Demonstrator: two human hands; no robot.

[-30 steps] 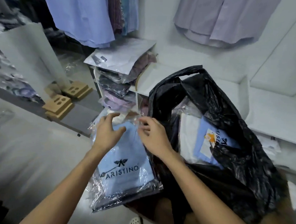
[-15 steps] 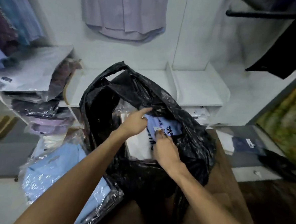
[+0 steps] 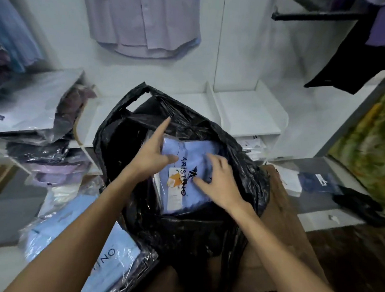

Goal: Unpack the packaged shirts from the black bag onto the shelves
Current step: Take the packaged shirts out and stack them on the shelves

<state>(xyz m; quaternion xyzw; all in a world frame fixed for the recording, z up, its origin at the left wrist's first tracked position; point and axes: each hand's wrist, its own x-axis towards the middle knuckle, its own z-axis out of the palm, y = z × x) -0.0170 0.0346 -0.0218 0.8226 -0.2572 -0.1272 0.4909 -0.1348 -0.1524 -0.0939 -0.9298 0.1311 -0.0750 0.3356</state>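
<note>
The black bag (image 3: 182, 231) stands open in the middle on a brown surface (image 3: 282, 203). A light blue packaged shirt (image 3: 195, 152) with dark "ARISTINO" lettering and an orange tag sticks up out of the bag's mouth. My left hand (image 3: 151, 158) holds its left edge, thumb on the face, index finger stretched up along the bag's rim. My right hand (image 3: 219, 181) lies on the package's right half with bent, spread fingers and the thumb on the lettering. Another light blue packaged shirt (image 3: 114, 263) lies at the lower left beside the bag. White shelf compartments (image 3: 252, 113) are behind the bag.
A leaning stack of packaged shirts (image 3: 42, 157) fills the left shelf. A lilac shirt (image 3: 145, 23) hangs on the back wall and dark garments (image 3: 354, 61) hang from a rail at the upper right. A navy packaged shirt (image 3: 317, 181) lies on the low ledge to the right.
Both hands left the light blue package at the lower left and went into the bag. The second blue package has since risen further out of the bag's mouth.
</note>
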